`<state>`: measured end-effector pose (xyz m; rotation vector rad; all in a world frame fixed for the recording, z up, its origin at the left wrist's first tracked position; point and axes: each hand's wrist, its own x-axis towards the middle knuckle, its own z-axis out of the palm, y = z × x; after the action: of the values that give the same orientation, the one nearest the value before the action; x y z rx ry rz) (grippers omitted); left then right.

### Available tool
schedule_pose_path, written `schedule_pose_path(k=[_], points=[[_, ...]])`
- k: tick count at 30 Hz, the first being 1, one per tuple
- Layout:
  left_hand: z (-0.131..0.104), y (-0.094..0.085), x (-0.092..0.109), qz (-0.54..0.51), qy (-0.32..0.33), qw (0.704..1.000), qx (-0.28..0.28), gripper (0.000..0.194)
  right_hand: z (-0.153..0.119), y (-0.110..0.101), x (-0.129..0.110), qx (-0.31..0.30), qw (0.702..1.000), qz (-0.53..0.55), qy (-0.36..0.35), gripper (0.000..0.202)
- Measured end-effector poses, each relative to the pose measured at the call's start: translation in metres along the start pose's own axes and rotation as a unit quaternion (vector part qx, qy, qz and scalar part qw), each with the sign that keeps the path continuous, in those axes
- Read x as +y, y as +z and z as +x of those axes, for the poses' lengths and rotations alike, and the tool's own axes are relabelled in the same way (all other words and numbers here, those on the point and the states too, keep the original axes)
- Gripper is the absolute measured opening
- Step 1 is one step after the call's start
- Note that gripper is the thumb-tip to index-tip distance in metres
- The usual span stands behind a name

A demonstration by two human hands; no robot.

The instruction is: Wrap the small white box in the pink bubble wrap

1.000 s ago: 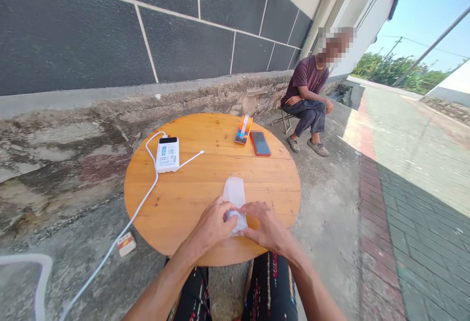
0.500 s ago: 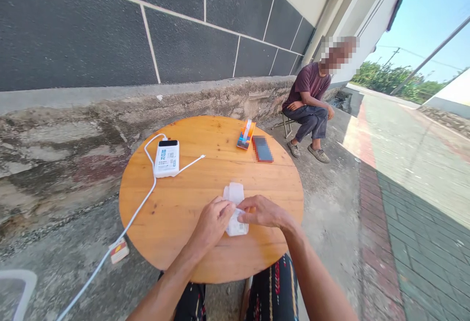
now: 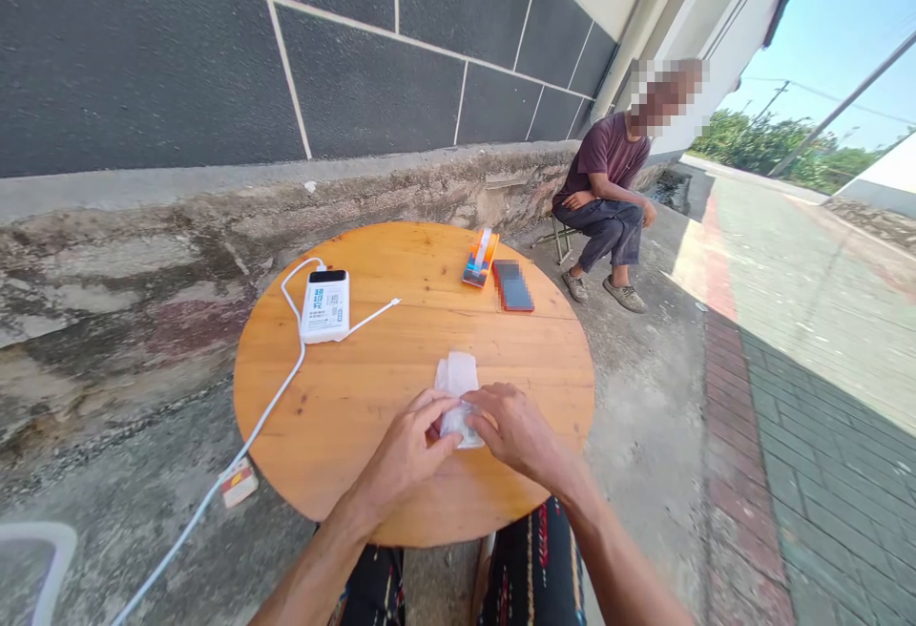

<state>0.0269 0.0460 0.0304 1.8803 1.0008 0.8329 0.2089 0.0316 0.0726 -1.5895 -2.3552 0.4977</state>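
From my head view, the white packet [image 3: 456, 373] lies on the table's [image 3: 343, 473] near half, long axis running near to far, between my left hand [image 3: 411, 440] and right hand [image 3: 515, 427], equally close. Both touch it, fingers curled narrow; whether they pinch it, I cannot tell.

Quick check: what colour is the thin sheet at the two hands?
The thin sheet is white; it shows best in the head view, at its uncovered far end.

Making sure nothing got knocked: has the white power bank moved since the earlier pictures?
No; the power bank keeps its place on the round table, near its left edge.
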Motion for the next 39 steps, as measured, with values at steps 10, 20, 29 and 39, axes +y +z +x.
schedule_pose_path(k=[10,20,29,39], points=[[-0.001,0.0,0.001,-0.008,0.001,1.0,0.015,0.021,-0.011,0.008,-0.019,0.006,0.996,-0.086,-0.017,0.03],[0.001,-0.009,-0.005,-0.07,-0.046,0.996,0.022,0.034,-0.009,0.019,-0.018,0.014,0.993,-0.116,-0.003,0.033],[0.016,-0.015,-0.001,0.004,-0.025,0.999,-0.032,0.044,-0.012,0.021,-0.016,0.026,0.995,-0.097,0.005,0.038],[0.037,-0.013,-0.011,0.151,-0.099,0.983,0.02,0.023,-0.014,0.026,-0.014,0.027,0.996,-0.079,0.008,0.036]])
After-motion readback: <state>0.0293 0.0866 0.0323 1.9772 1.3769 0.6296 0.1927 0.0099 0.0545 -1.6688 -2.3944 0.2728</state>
